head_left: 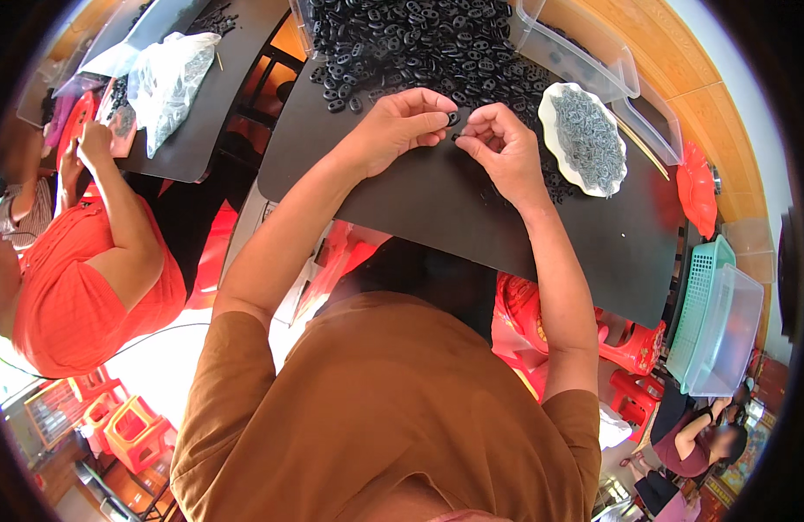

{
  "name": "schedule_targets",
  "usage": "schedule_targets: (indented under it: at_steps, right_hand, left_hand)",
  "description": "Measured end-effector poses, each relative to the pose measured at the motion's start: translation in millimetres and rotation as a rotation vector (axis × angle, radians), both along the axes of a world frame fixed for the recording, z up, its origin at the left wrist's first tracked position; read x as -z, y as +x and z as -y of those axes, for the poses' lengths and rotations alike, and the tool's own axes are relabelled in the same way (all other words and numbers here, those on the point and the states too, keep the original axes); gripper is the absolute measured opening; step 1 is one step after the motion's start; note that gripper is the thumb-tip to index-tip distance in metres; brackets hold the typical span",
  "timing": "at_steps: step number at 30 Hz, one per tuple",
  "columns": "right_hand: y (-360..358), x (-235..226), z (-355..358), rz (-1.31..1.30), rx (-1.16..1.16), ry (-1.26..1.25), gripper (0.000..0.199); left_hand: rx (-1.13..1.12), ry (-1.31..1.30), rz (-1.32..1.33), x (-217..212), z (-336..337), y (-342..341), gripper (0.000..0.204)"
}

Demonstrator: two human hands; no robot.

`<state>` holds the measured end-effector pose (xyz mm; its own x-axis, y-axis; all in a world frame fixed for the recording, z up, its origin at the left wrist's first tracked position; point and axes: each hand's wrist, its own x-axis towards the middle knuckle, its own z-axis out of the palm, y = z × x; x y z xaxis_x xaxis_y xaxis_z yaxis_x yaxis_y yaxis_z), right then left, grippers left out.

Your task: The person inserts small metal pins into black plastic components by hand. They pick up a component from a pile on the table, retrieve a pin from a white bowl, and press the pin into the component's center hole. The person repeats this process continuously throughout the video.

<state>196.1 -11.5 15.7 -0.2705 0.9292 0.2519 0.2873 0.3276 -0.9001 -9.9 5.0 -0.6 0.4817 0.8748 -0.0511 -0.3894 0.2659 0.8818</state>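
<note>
My left hand (400, 126) pinches a small black ring-shaped part (453, 117) between thumb and fingers above the black table (437, 213). My right hand (499, 143) meets it from the right, fingertips closed on a tiny dark piece that I cannot make out. Just beyond both hands lies a big heap of the same black parts (411, 43). A white scalloped dish (585, 139) filled with small grey metal pieces sits to the right of my right hand.
Clear plastic boxes (585, 52) stand behind the dish. A green basket with a clear tub (715, 322) sits at the table's right end. At a second black table on the left, another person in orange (89, 252) works beside a plastic bag (167, 83). Red stools stand below.
</note>
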Motion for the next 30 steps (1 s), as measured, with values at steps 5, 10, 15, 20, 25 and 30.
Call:
schedule_targets:
  at_steps: [5,10,15,20,25,30]
  right_hand:
    - [-3.3,-5.5,2.5,0.135,-0.006,0.013,0.024]
    - [-2.3,1.9,0.0,0.169,-0.015,0.052,0.028]
    - [-2.7,-0.1,0.3,0.208,-0.007,0.053,0.033]
    - [-4.4,-0.7,1.1,0.215,0.001,0.066,0.034]
    - [-4.6,2.4,1.1,0.195,0.005,0.070,0.033]
    - [-5.0,2.8,1.4,0.183,-0.001,0.062,0.032]
  left_hand:
    - [-0.068,0.214,-0.222,5.8,-1.0,1.2,0.020]
    - [-0.125,0.330,-0.412,2.5,3.5,4.9,0.021]
    - [-0.153,0.387,-0.506,-0.3,5.4,6.0,0.018]
    - [-0.147,0.394,-0.509,-0.1,5.8,5.7,0.017]
    - [-0.161,0.428,-0.538,0.3,5.8,6.2,0.017]
    - [-0.175,0.454,-0.534,1.9,6.1,6.7,0.015]
